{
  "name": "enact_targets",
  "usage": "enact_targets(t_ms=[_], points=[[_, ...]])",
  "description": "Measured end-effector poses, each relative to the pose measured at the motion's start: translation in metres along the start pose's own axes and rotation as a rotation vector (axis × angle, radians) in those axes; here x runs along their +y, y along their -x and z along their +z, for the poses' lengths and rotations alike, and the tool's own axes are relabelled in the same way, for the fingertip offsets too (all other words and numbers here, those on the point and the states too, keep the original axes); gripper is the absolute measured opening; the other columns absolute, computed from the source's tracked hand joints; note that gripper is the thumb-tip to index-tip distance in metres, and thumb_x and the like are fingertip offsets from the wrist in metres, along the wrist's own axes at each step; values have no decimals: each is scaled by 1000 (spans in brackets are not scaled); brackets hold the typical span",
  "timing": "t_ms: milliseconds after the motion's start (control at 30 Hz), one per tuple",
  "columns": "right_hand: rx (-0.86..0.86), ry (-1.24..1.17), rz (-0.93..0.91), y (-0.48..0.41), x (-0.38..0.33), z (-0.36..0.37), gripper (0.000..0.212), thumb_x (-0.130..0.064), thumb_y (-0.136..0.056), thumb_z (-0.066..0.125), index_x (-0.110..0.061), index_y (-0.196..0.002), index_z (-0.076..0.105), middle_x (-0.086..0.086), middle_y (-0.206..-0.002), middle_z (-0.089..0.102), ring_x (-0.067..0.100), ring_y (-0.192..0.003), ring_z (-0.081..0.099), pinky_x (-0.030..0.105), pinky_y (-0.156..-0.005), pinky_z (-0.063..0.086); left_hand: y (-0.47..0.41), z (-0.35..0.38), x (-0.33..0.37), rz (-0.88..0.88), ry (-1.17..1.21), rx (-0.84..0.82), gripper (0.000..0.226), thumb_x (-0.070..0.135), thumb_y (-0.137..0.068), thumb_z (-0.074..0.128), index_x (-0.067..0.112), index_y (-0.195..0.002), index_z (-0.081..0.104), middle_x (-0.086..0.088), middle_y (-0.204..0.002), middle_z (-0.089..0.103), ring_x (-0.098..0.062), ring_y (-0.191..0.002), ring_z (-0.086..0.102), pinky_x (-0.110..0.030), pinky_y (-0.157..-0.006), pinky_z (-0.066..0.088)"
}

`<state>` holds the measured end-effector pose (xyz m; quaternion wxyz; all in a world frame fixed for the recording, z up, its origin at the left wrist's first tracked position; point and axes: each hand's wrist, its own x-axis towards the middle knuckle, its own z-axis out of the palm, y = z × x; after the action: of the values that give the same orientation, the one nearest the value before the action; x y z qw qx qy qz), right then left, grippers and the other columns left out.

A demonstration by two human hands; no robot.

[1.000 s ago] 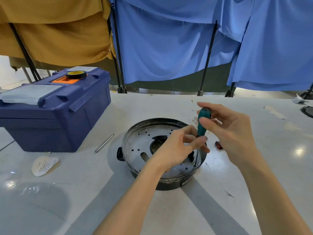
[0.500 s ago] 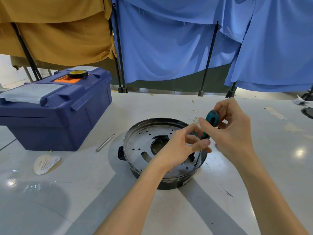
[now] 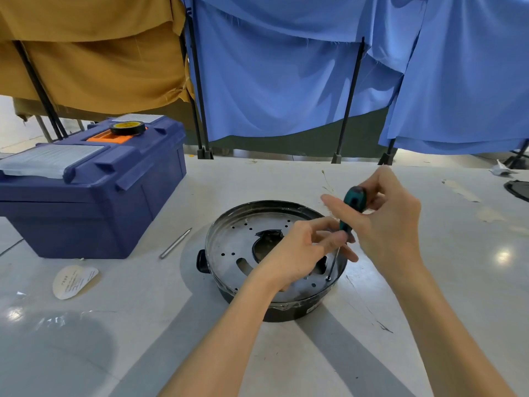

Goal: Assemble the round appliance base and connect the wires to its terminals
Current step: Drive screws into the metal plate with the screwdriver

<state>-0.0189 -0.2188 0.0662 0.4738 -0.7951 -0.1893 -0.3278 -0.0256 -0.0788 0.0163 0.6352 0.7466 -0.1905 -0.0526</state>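
A person drives a screw into a black-walled round appliance base topped with a perforated, shiny metal plate, which sits at the middle of a pale grey table. The right hand curls round the handle of a teal-handled screwdriver, forefinger stretched out. The left hand pinches the thin steel shaft just below the handle to steady it, and the tip rests on the screw near the plate's right rim.

The base looks stiff and fairly weighty, likely to stay put under the tool. Its polished plate seems slippery, so the dark side wall or the small black lug on its left would probably give the surer hold. The plate's cut-out edges look sharp enough to deserve care. No wires can be made out.

A dark blue plastic toolbox with a black-and-yellow roll of tape on its lid stands well apart on the left. A slim metal rod lies between the toolbox and the base, and a white paper label lies nearer the person. Nothing blocks the work except the left hand itself, which hides much of the plate
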Motion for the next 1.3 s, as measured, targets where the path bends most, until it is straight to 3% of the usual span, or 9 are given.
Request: enact_targets(t_ms=[167,333,433,567,667,833,967,1100,1300], points=[[-353,-309,58,-8,-1,-13,40,-34,-80,67,-16,-115,69,-8,-102,74,5,-89,72,16,-79,56,2,-6,1,-28,36,6,25,27,-104,41,31,-106,66,7,-97,76,3,-114,58,-38,-109,30],[-97,-166,23,-1,1,-7,22,-36,-72,77,-26,-90,68,-15,-83,70,0,-74,69,9,-72,53,2,-3,2,-6,14,-37,17,32,-98,57,23,-112,61,1,-96,76,-7,-110,64,-42,-109,31],[41,-6,-5,4,1,5,31,-30,-77,81,-17,-81,54,-14,-69,59,-2,-68,59,5,-62,45,2,-1,2,-25,11,-51,20,29,-100,53,22,-116,63,2,-97,76,-5,-113,62,-39,-109,30],[-207,-64,-14,-6,0,-6,24,-38,-82,71,-23,-101,67,-11,-87,70,-1,-78,67,7,-70,51,3,-5,1,-49,18,-42,21,23,-103,47,22,-113,65,2,-99,76,1,-116,58,-34,-101,29],[-332,-241,-2,-8,3,-15,19,-19,-88,67,-19,-107,71,-5,-96,74,6,-83,73,17,-76,57,3,-5,2,-47,10,-63,21,21,-103,46,29,-108,65,3,-101,76,-1,-117,57,-41,-111,28],[58,73,-13,-2,16,-13,22,-27,-82,76,-6,-79,70,4,-66,68,22,-61,69,37,-64,59,5,0,6,-9,21,-49,25,33,-98,55,24,-120,62,-1,-99,76,-4,-104,66,-35,-99,38],[199,222,-161,5,17,-9,35,-35,-81,77,-6,-67,62,1,-53,52,16,-46,44,14,-54,38,3,4,7,-21,-25,-56,17,29,-98,56,27,-113,63,0,-98,76,9,-72,63,-32,-77,40],[120,270,-283,6,7,-8,45,-43,-85,68,-5,-65,56,0,-50,44,18,-42,40,18,-48,35,2,0,5,-69,-71,-11,16,26,-95,61,25,-109,67,9,-102,74,-1,-105,63,-36,-101,40],[-189,106,-161,8,4,-16,17,-27,-88,64,-14,-99,66,2,-77,66,20,-71,67,26,-61,53,0,-17,-2,-121,-431,-96,49,8,-75,81,29,-116,65,12,-125,54,-11,-112,54,-21,-88,44]])
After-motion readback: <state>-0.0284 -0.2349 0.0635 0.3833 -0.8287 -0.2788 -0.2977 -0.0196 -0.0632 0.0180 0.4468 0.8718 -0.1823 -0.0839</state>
